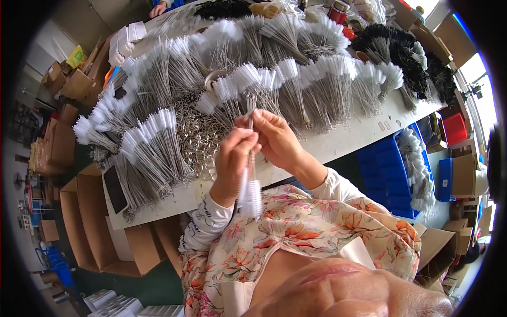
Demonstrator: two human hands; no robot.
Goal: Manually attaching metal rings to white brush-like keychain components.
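Note:
Wire-handled brushes with white bristles (250, 197) hang bristle end down from my hands, in front of my chest. My left hand (233, 159) is closed around their wire handles, just above the bristles. Higher up, my right hand (277, 138) pinches the wire ends, its fingertips close to the left hand's. How many brushes I hold is hard to tell. Beyond my hands lie bundles of similar white brushes (311, 71) on the table (327, 150). A heap of metal rings (198, 140) spreads to the left of my hands.
At the table's left edge lies a phone (115, 188) beside more brushes. Black-bristled brushes (388, 50) are piled at the far right. A blue crate (385, 169) with white brushes stands at right. Open cardboard boxes (97, 224) sit at lower left. Another person's hand (158, 9) shows at the far edge.

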